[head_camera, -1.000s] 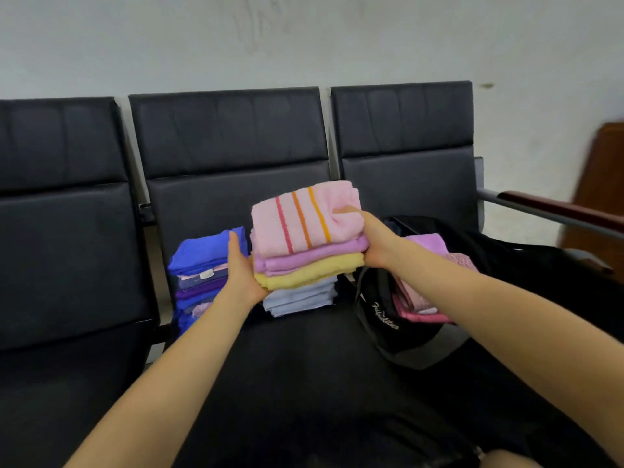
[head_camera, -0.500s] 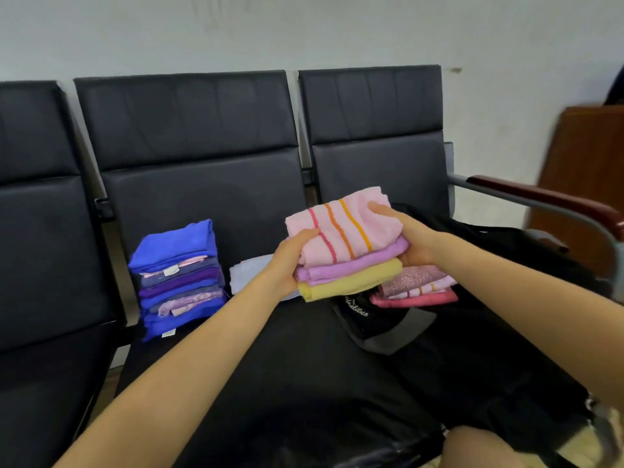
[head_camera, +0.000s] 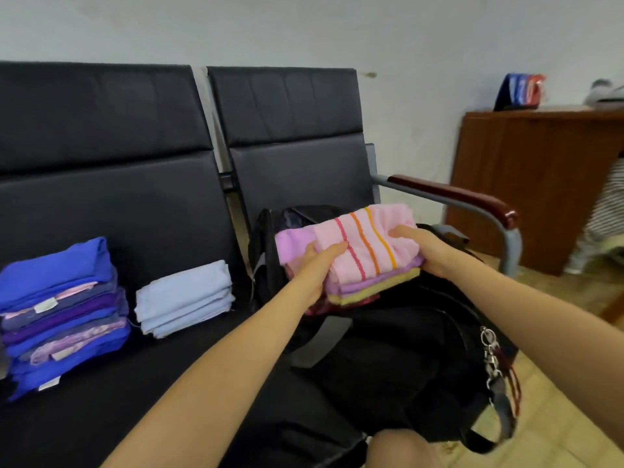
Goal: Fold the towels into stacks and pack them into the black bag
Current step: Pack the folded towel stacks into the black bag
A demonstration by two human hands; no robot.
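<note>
Item: striped pink towel stack (head_camera: pixel 368 255), over open black bag (head_camera: pixel 398 336), right seat of bench (head_camera: pixel 101 417). We clamp both ends, left hand (head_camera: pixel 312 265) and right hand (head_camera: pixel 420 246), fingers curled round stack, so folds hold going in.

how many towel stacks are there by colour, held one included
blue and purple stack: 1
light blue stack: 1
pink, lilac and yellow stack, held by both hands over the black bag: 1
total: 3
</note>
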